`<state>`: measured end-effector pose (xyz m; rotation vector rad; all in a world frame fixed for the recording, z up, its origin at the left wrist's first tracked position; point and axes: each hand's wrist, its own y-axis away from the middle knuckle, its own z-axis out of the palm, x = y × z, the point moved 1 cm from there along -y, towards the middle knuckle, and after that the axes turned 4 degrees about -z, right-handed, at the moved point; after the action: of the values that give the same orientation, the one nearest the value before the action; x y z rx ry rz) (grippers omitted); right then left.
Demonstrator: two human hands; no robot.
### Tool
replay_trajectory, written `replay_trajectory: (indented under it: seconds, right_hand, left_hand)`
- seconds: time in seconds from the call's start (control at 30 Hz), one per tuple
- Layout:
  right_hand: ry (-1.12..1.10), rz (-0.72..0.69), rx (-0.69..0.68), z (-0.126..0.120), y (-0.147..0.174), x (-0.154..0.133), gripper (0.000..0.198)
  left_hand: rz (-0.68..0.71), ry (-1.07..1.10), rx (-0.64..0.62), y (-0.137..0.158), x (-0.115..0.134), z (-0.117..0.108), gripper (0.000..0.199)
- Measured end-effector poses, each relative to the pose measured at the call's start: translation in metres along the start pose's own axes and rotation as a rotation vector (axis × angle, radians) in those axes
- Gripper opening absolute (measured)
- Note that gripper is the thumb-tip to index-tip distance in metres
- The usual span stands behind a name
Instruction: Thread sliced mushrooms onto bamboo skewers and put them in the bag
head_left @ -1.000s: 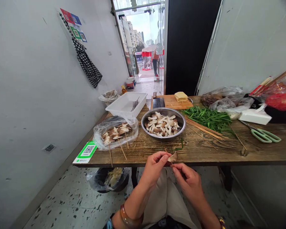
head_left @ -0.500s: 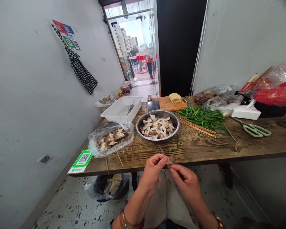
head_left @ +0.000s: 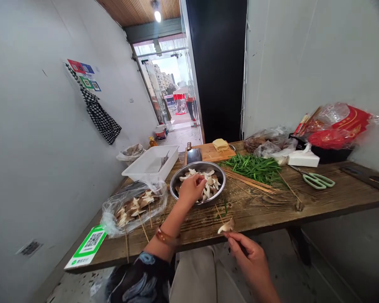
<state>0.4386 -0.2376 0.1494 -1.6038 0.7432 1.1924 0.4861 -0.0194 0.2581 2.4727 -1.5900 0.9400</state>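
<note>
My right hand (head_left: 248, 254) pinches a thin wooden skewer (head_left: 219, 213) below a piece of mushroom (head_left: 228, 226) threaded on it, just off the table's front edge. Over the metal bowl (head_left: 173, 194) is my left hand (head_left: 192, 188), its fingers curled together among the torn mushroom pieces (head_left: 211, 185); the piece at its fingertips is partly hidden. Left of the bowl, finished mushroom skewers (head_left: 135, 207) lie in a clear plastic bag (head_left: 109, 210) with their bare stick ends poking out towards me.
Loose skewers (head_left: 249, 180) and green chives (head_left: 254, 167) lie right of the bowl, with scissors (head_left: 317, 181) further right. Behind are a white tub (head_left: 139, 171), a cleaver (head_left: 194, 155) and tofu sheets (head_left: 220, 145) on a cutting board (head_left: 208, 152). A QR-code card (head_left: 86, 247) sits at the table's left corner.
My left hand has left the skewer and moved forward and left into the bowl. My right hand still holds the skewer with the mushroom piece. The view has tilted up slightly.
</note>
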Motion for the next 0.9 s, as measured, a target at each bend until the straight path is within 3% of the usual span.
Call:
replay_trajectory:
  seconds: [0.13,0.43,0.7,0.9]
  right_hand:
    - [0.001,-0.037,-0.011,-0.002,0.0,0.009,0.025]
    - [-0.008,-0.047,-0.038,-0.007,-0.001,0.017,0.025]
    - [0.004,-0.016,-0.018,-0.008,0.001,0.005,0.027]
    - [0.037,-0.011,-0.035,-0.007,0.001,0.005,0.024]
  left_hand:
    - [-0.013,-0.221,-0.058,-0.027,0.002,0.012,0.024]
    - [-0.111,-0.18,-0.08,-0.045,-0.015,0.035,0.01]
    - [-0.152,0.279,-0.045,-0.043,-0.013,0.019,0.012]
    - [-0.172,0.793,-0.108,-0.004,0.001,0.003,0.028]
